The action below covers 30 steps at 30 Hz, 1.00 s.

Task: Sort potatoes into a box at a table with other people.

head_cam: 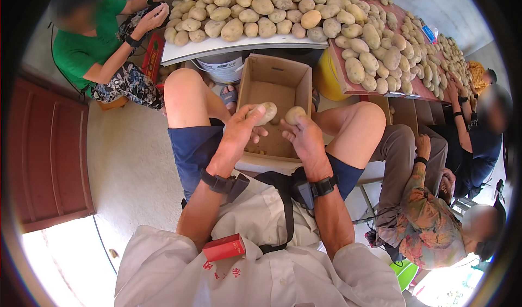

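Between my knees stands an open cardboard box [281,84]; a little debris and part of a potato show on its floor. Above its near half, my left hand [243,126] grips a pale brown potato [267,113] between thumb and fingers. A smaller potato [295,115] sits in the fingertips of my right hand [305,136], a short way to the right. The two potatoes are apart. A large heap of potatoes [263,5] covers most of the white tabletop [244,45] beyond the box.
More potatoes lie on a reddish table [346,84] at right. Beneath the tables are a white bucket [222,68] and a yellow bucket [332,76]. A person in green [77,50] sits left; others sit right, one in a patterned shirt [432,233]. A red door [51,152] stands left.
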### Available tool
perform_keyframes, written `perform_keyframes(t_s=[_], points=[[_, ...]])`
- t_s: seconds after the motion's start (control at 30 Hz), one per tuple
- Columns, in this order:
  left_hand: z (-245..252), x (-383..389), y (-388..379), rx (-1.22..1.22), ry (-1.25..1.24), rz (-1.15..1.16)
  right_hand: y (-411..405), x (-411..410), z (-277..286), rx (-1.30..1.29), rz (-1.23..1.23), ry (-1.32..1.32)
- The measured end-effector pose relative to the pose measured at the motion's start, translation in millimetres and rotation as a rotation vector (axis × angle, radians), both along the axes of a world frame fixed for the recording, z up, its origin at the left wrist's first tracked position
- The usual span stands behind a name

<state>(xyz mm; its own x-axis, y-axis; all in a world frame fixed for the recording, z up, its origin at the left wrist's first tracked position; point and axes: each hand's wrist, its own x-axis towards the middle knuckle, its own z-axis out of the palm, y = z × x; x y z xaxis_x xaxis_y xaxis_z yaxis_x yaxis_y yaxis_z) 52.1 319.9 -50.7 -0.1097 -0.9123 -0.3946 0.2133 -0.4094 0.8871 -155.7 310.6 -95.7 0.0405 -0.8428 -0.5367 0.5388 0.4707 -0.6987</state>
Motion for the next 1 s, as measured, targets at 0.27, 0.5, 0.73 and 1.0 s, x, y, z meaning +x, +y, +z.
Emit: perform_keyframes(t_s=[0.27,0.5,0.73,1.0], points=[[-5,12,-4,0.08,0.349,0.067,-9,-8,15,-0.192,-0.19,-0.029],[-9,15,-7,0.127,0.577,0.097,-8,-11,15,-0.164,-0.124,-0.029],[-12,13,-4,0.179,0.604,0.141,-7,-13,15,-0.18,-0.11,-0.06],[-15,5,-15,0.181,0.591,0.187,-5,-11,13,-0.154,-0.083,-0.067]])
